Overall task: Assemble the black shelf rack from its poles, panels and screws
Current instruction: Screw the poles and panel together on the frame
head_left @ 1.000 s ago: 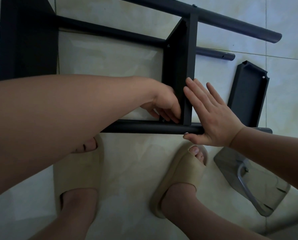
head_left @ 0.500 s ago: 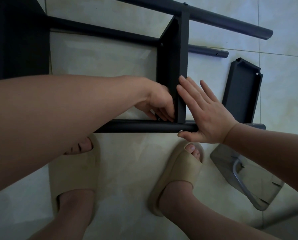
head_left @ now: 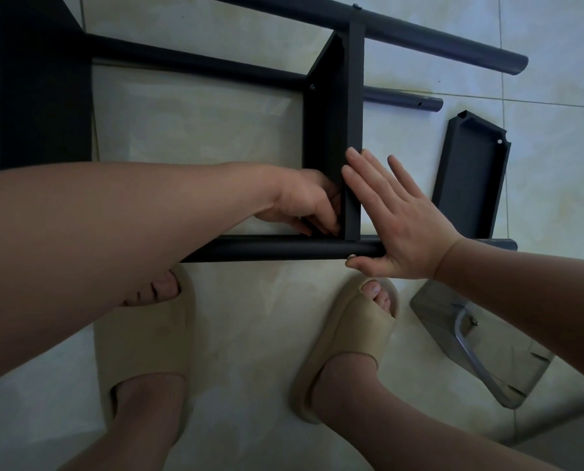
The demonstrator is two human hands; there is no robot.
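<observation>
We are about halfway: our flat right hand (head_left: 399, 229) steadies the standing panel (head_left: 353, 113), we cannot tell what our curled left hand (head_left: 301, 202) holds, and the loose panel (head_left: 470, 178) waits.

Person, parts in view. Left forearm (head_left: 114, 226) and right forearm (head_left: 528, 283): bare along their whole visible length. Left hand (head_left: 306, 202) and right hand (head_left: 396, 226): bare; right thumbnail short. Footwear: one pair of slide sandals, pale beige, matt, moulded in one piece, with a thick sole, rounded edges and a broad closed band over the instep; open at the toe. Left slide (head_left: 144, 338): toes showing at the front opening. Right slide (head_left: 348, 341): big toe and its neighbour showing. Ankles and lower legs: bare above both slides.
</observation>
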